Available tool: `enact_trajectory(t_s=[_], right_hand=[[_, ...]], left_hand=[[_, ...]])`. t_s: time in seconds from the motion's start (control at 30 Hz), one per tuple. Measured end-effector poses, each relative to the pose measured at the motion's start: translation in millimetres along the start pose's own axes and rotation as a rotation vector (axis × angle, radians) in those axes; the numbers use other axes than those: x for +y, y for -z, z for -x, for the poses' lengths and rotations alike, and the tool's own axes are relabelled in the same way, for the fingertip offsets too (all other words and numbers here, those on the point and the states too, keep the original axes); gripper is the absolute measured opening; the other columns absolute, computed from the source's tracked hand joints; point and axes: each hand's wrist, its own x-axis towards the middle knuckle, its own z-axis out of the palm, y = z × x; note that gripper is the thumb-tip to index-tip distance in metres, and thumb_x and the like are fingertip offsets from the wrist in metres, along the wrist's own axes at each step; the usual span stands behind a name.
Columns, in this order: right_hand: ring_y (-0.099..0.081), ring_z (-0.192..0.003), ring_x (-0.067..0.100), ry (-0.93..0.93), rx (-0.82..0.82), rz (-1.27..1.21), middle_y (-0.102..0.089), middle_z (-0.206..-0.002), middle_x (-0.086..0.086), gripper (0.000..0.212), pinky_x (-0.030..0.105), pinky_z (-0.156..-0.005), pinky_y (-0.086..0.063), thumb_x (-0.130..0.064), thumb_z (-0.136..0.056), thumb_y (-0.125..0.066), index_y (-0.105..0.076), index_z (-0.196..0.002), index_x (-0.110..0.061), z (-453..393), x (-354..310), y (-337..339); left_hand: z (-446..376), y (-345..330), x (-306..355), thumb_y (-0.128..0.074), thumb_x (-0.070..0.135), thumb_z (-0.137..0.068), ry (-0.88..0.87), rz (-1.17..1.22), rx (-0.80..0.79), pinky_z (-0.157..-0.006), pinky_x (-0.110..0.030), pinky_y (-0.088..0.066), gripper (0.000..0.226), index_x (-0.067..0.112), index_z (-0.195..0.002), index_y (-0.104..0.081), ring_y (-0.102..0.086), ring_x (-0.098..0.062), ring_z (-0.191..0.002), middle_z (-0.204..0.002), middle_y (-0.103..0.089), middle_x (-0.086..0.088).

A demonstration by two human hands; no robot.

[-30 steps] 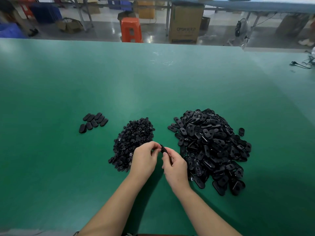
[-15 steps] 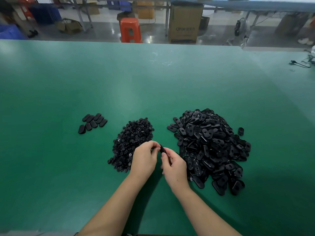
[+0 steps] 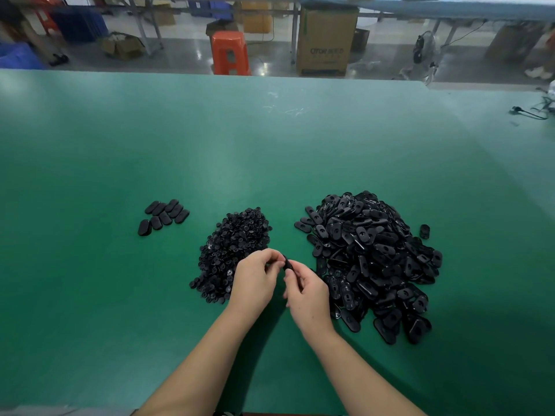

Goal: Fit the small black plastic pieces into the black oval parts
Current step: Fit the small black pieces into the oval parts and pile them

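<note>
Held part: one black oval part [image 3: 287,263] sits between the two hands, above the tabletop [image 3: 270,163], in the gap between the two heaps. It shows edge-on, so only a thin dark sliver can be seen. Its long side runs away from the person, tipped a little to the left.
Left hand: the left hand [image 3: 255,280] has its fingers [image 3: 274,256] curled, with the tips pinching the held part from the left.
Right hand: the right hand [image 3: 309,295] has its fingers curled too, and they pinch the same part from the right.
Small pieces: a heap of small black plastic pieces [image 3: 234,250] lies just left of the hands. The left hand covers its near edge.
Oval heap: a big heap of oval parts [image 3: 372,262] lies just right of the hands. One stray oval [image 3: 424,231] lies alone at its right side.
Row of ovals: some ovals [image 3: 163,217] lie flat in two neat rows, well to the left. Their long sides point away and to the right.
Open room: the green top is wide and bare behind the heaps, up to its far edge, and bare in front near the arms.
Far right: black wires [image 3: 531,111] lie near the right edge.
Writing: a brown box [image 3: 326,40] on the floor behind has grey letters that look like "OTOR". The rest is too blurry to read.
Floor: an orange stool [image 3: 229,52] stands left of the box.
</note>
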Motion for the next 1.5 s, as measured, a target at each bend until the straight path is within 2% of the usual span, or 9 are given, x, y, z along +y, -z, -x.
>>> enact_trajectory(t_s=[0.2,0.3,0.4,0.57,0.7,1.0,1.23,1.4,1.5], right_hand=[[-0.058,-0.056,0.005,0.024,0.011,0.007,-0.067,-0.073,-0.005,0.031,0.029,-0.058,-0.052,-0.014,-0.103,-0.053,-0.062,-0.097,-0.044,1,-3,1],[-0.061,-0.064,0.009,0.019,0.016,0.026,-0.069,-0.086,-0.002,0.022,0.037,-0.065,-0.055,-0.015,-0.103,-0.053,-0.065,-0.106,-0.033,1,-3,1],[-0.064,-0.075,0.018,0.026,0.022,0.035,-0.07,-0.091,0.002,0.014,0.045,-0.075,-0.056,-0.016,-0.102,-0.056,-0.066,-0.111,-0.018,1,-3,0],[-0.067,-0.083,0.027,0.042,0.028,0.045,-0.07,-0.094,0.001,0.007,0.05,-0.081,-0.055,-0.018,-0.101,-0.06,-0.065,-0.104,-0.018,2,-6,1],[-0.065,-0.084,0.029,0.037,0.026,0.046,-0.07,-0.093,0.004,0.008,0.052,-0.081,-0.053,-0.018,-0.101,-0.059,-0.065,-0.104,-0.014,3,-8,1],[-0.059,-0.051,0.008,0.012,0.015,0.032,-0.064,-0.062,0.0,0.015,0.031,-0.057,-0.052,-0.019,-0.103,-0.053,-0.059,-0.095,-0.029,5,-9,3],[-0.061,-0.052,0.008,0.018,0.032,0.028,-0.066,-0.067,-0.002,0.02,0.038,-0.059,-0.058,-0.015,-0.103,-0.053,-0.06,-0.097,-0.033,4,-10,3],[-0.061,-0.055,0.008,0.025,0.008,0.021,-0.068,-0.074,-0.002,0.014,0.041,-0.062,-0.058,-0.015,-0.102,-0.055,-0.064,-0.104,-0.026,5,-11,4],[-0.062,-0.057,0.009,0.033,-0.01,0.028,-0.069,-0.08,-0.002,0.012,0.042,-0.064,-0.058,-0.015,-0.101,-0.057,-0.064,-0.105,-0.023,5,-11,4]], left_hand=[[-5,1,-2,-0.076,0.014,-0.088,-0.005,0.07,0.021,-0.07,-0.007,-0.041,0.012,0.025,-0.089,-0.072,-0.055,0.002,-0.08,-0.097,-0.058,0.011],[-8,5,-5,-0.076,0.017,-0.088,0.024,0.13,-0.041,-0.07,-0.004,-0.042,0.024,0.035,-0.104,-0.07,-0.057,0.005,-0.078,-0.097,-0.064,0.018],[-9,9,-9,-0.078,0.016,-0.087,0.063,0.21,-0.115,-0.06,-0.009,-0.042,0.022,0.037,-0.089,-0.073,-0.055,0.005,-0.062,-0.074,-0.067,0.025],[-11,13,-10,-0.079,0.012,-0.085,0.092,0.301,-0.132,-0.051,-0.017,-0.043,0.018,0.029,-0.085,-0.078,-0.054,-0.005,-0.051,-0.064,-0.067,0.013],[-8,15,-11,-0.076,0.011,-0.089,0.086,0.314,-0.149,-0.055,-0.017,-0.047,0.02,0.03,-0.085,-0.077,-0.059,-0.004,-0.055,-0.063,-0.07,0.007],[-2,8,-10,-0.072,0.017,-0.091,0.072,0.238,-0.151,-0.057,-0.017,-0.047,0.013,0.029,-0.088,-0.076,-0.06,-0.004,-0.057,-0.067,-0.07,0.011],[-1,3,-11,-0.073,0.019,-0.087,0.097,0.199,-0.137,-0.061,-0.014,-0.046,0.013,0.031,-0.085,-0.074,-0.059,0.002,-0.061,-0.073,-0.07,0.017],[-2,4,-10,-0.074,0.017,-0.087,0.163,0.246,-0.141,-0.069,-0.04,-0.059,0.009,0.026,-0.084,-0.075,-0.069,-0.024,-0.07,-0.075,-0.073,0.002],[-2,5,-10,-0.074,0.016,-0.087,0.184,0.262,-0.142,-0.072,-0.046,-0.059,0.007,0.022,-0.084,-0.075,-0.07,-0.033,-0.076,-0.076,-0.073,-0.005]])
